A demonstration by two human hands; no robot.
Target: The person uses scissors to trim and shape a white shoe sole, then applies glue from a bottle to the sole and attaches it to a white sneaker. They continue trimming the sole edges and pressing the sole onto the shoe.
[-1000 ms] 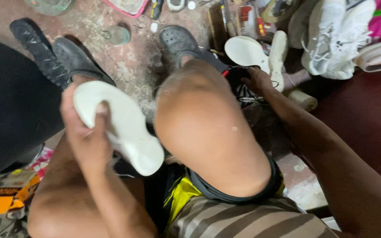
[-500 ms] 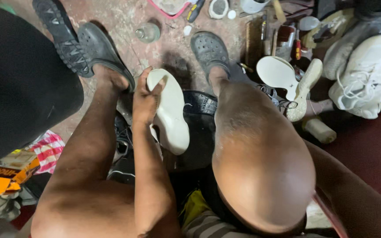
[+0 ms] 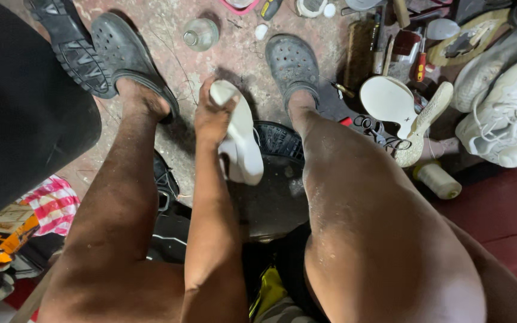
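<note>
My left hand (image 3: 212, 117) grips a white shoe sole (image 3: 243, 143) by its upper end and holds it upright between my knees, above a dark round block (image 3: 273, 197) on the floor. My right arm runs down along the outside of my right leg at the lower right. Its hand is out of sight behind the knee. My feet sit in grey perforated clogs (image 3: 292, 63) on the stained concrete floor.
Another white sole (image 3: 388, 100) and a textured insole (image 3: 424, 122) lie to the right, beside scissors (image 3: 378, 133), a thread spool (image 3: 438, 179) and white sneakers (image 3: 507, 119). A glass bottle (image 3: 200, 33) and small tools lie ahead. Black boot soles (image 3: 67, 42) sit far left.
The view has swung back over my legs. My left hand has carried the white sole from the left side to the middle, lower between my knees. The right hand has dropped out of sight.
</note>
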